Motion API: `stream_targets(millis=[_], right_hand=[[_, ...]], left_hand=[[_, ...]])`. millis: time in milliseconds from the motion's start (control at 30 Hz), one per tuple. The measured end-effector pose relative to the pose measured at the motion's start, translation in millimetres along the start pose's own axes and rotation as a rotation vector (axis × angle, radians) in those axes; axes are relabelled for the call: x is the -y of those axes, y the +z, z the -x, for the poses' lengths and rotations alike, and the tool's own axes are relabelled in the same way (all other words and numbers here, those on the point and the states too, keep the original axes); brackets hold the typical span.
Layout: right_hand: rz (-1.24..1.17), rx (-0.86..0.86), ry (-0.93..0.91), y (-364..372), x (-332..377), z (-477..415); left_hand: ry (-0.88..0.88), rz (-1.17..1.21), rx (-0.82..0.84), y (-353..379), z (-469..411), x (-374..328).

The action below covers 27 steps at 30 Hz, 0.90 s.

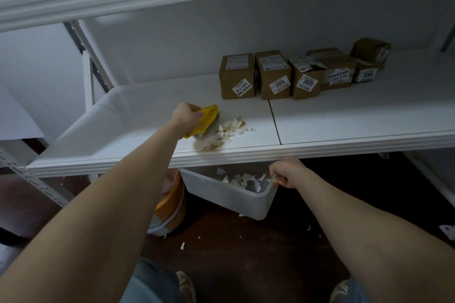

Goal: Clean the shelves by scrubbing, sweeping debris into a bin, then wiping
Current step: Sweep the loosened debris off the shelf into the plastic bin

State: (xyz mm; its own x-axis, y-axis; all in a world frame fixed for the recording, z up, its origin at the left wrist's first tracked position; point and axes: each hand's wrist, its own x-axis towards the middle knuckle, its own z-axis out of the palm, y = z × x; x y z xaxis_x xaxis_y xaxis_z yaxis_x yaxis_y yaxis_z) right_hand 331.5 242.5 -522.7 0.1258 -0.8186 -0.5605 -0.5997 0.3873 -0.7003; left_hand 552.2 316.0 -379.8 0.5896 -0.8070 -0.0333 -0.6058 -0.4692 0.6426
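Head view shows me my left hand (187, 114) with fingers curled round the brush (205, 119) beside the scraps (227, 131) near the shelf's (344, 118) front edge, and my right hand (286, 173) gripping the bin's (229, 195) rim just below, so I judge a hard sweep could fling scraps past it onto the floor (246, 253).

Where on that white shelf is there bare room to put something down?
Free: the shelf left of the yellow brush, and the right panel in front of the cardboard boxes. Crowded: the debris pile near the front edge.
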Motion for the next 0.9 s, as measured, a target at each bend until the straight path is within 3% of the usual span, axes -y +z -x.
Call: stream_targets(millis=[100,433,667,900], right_hand=[[0.002,0.008,-0.008,0.8,0.1,0.1],[0.003,0.017,0.004,0.5,-3.5,-3.6],[-0.009,0.013,0.031,-3.4,-2.9,-9.7],[-0.016,0.009,0.035,-2.7,-8.0,-14.7]], left_hand=[[-0.028,0.011,-0.087,-2.3,-0.5,8.5],[-0.029,0.021,0.075,12.5,3.5,-10.7],[0.06,-0.082,-0.077,17.6,-20.2,-9.5],[0.117,-0.075,0.144,27.3,-27.3,-28.7]])
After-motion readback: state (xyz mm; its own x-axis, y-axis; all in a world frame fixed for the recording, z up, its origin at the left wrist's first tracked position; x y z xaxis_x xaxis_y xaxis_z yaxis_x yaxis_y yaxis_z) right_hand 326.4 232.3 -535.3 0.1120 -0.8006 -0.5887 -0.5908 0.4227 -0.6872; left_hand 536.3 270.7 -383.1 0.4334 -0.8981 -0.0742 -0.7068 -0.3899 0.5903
